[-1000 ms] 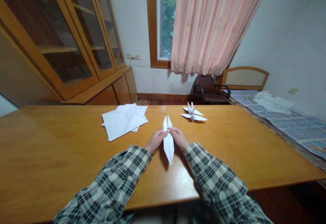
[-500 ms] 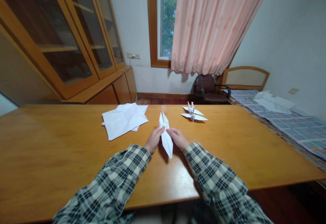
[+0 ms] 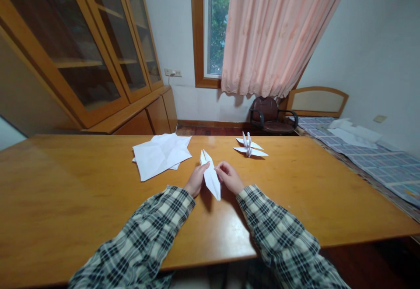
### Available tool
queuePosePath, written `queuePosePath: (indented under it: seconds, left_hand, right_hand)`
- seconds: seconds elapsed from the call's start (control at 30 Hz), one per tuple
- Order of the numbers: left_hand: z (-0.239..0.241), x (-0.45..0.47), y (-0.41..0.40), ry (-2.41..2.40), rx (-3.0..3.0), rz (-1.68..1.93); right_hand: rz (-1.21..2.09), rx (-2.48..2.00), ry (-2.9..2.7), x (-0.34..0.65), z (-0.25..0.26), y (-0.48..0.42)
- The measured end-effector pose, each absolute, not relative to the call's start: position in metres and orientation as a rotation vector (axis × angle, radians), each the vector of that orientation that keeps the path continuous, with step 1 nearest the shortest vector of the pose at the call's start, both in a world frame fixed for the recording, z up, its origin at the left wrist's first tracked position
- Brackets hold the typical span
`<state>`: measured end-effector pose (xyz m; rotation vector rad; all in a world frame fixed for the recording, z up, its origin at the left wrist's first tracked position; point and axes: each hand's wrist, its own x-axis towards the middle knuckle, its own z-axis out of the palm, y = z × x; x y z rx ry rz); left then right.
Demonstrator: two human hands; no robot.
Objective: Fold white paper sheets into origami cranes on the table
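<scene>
A narrow piece of folded white paper (image 3: 212, 183), pointed at its near end and split into two points at the far end, is held over the table. My left hand (image 3: 197, 178) grips its left side, thumb on top. At its right edge my right hand (image 3: 230, 177) is closed, fingertips pinched against the paper's side. Further back on the right stand folded paper cranes (image 3: 249, 145), white with spread wings. Creased white paper sheets (image 3: 160, 155) lie in a loose stack beyond my left hand.
The wooden table (image 3: 82, 201) spans the view. Behind it are a glass-doored cabinet (image 3: 108, 52) on the left, a brown armchair (image 3: 267, 116) by the pink curtain (image 3: 275, 35), and a bed (image 3: 348, 144) on the right.
The folded paper has shifted slightly left and its far points have swung left. My right thumb has come off its top face to the right edge; my left hand keeps its hold.
</scene>
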<state>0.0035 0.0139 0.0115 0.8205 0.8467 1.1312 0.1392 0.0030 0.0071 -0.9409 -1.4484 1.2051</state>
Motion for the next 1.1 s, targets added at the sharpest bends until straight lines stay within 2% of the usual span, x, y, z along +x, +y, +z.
queuePosePath:
  seconds: [0.43, 0.83, 1.1]
  left_hand:
    - [0.011, 0.002, 0.019, 0.852, 0.699, 1.138]
    - [0.008, 0.003, 0.017, 0.852, 0.915, 1.065]
    - [0.006, 0.003, 0.016, 0.845, 0.991, 1.031]
  right_hand:
    - [0.876, -0.861, -1.806, 0.148, 0.022, -0.001]
    - [0.754, -1.021, -1.726, 0.151, 0.019, 0.005]
    - [0.798, -1.162, -1.573, 0.152, 0.019, 0.007]
